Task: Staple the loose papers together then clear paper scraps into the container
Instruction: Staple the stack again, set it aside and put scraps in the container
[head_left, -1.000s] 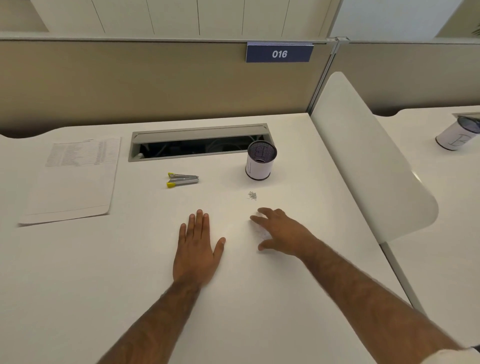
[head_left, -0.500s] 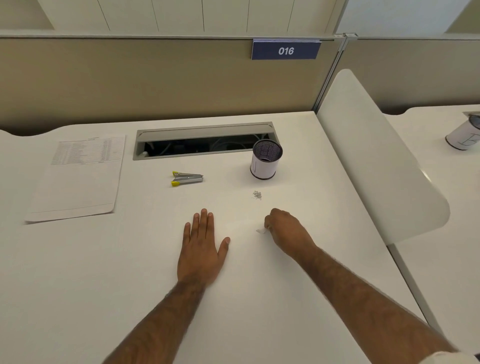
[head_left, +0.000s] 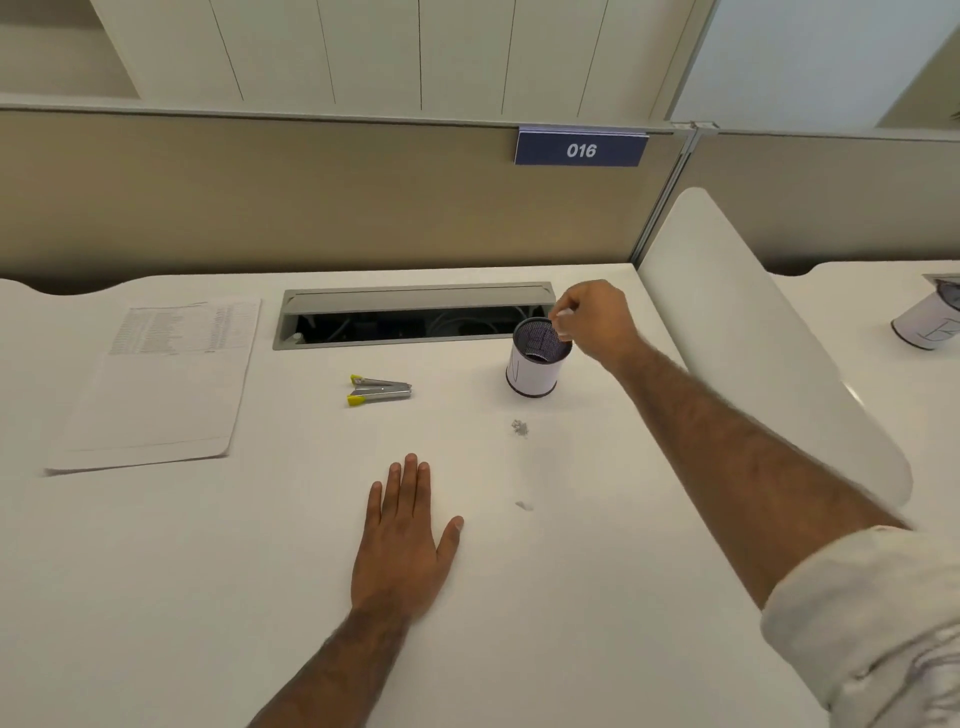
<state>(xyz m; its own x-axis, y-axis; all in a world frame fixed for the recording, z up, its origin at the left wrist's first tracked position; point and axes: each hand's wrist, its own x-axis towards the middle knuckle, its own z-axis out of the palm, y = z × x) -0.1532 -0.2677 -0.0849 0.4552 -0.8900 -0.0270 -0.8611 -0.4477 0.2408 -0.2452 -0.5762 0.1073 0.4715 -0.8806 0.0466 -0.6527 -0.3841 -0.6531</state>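
White desk: bears the papers, the stapler, the container and the left hand.
Right hand: reaches to the far side, raised over the container's mouth; fingertips pressed together on a small white paper scrap, other fingers curled in.
Container: upright cylinder, white wrap outside and dark mesh inside, far right of centre, just in front of the cable slot.
Left hand: lies palm down on the near middle of the desk, fingers straight and together, thumb spread out, holding nothing.
Papers: stack lying flat at the far left, printed text along its far end, well apart from both hands.
Stapler: silver with yellow tips, its arms spread, between the papers and the container.
Loose scrap: small white bit on the desk, right of the left hand.
Grey specks: tiny cluster near the container's base, too small to tell what they are.
Cable slot: open grey recess along the far edge, cables inside.
Sign: blue plate reading 016 on the beige partition.
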